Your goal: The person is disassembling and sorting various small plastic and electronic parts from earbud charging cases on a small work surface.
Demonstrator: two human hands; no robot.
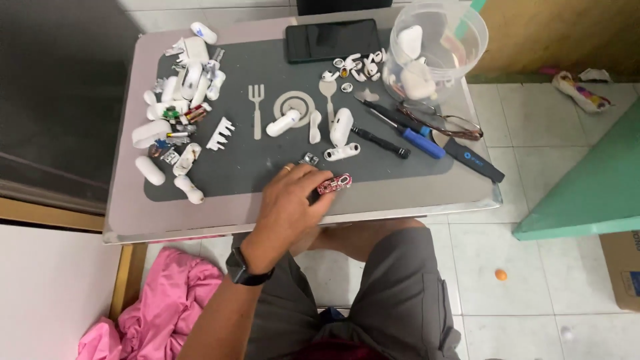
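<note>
My left grip (293, 200) lies palm down with the fingers curled onto a small red circuit board (334, 184), pinching it at the near edge of the dark grey mat (240, 170); there is a ring on one finger and a black watch on the wrist. My right hand is out of sight, so I cannot tell its state. The mat covers most of a small grey tabletop (127, 220) and is printed with a pale fork, plate and spoon outline. To the left of it lie many white earbud case shells and small parts (177, 113) in a loose heap. Near the middle are more white case pieces (340, 128), and just beside them to the right lie a black screwdriver (380, 142), a blue-handled screwdriver (417, 141) and a pair of glasses (447, 123). A black phone (332, 39) lies at the far edge, beside a clear plastic tub (437, 50) holding white cases. Under the tabletop the floor is pale tile (533, 293), with a pink cloth (160, 300) at my left, a green piece of furniture (593, 187) and a cardboard box (623, 267) at my right.
</note>
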